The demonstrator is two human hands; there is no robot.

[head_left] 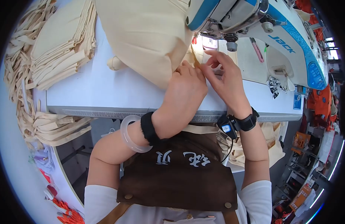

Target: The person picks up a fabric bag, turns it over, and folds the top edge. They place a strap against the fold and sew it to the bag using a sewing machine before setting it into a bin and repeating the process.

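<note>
My left hand (187,87) is closed on the edge of a large cream fabric piece (150,37), its fingers bent over the cloth just in front of the sewing machine's needle area. Close beside it is my right hand (228,78), with thumb and forefinger apart. That thumb is near the folded fabric edge and my left fingertips. The white and blue sewing machine (282,43) stands above and to the right. Its needle is hidden behind the fabric and the machine head.
Stacked cream fabric panels (64,41) lie at the left, beside a heap of cream straps (21,86). A pink-handled tool (257,50) rests on the machine bed. A ruler strip (105,112) runs along the table's front edge. More cream cloth (269,143) hangs below the table.
</note>
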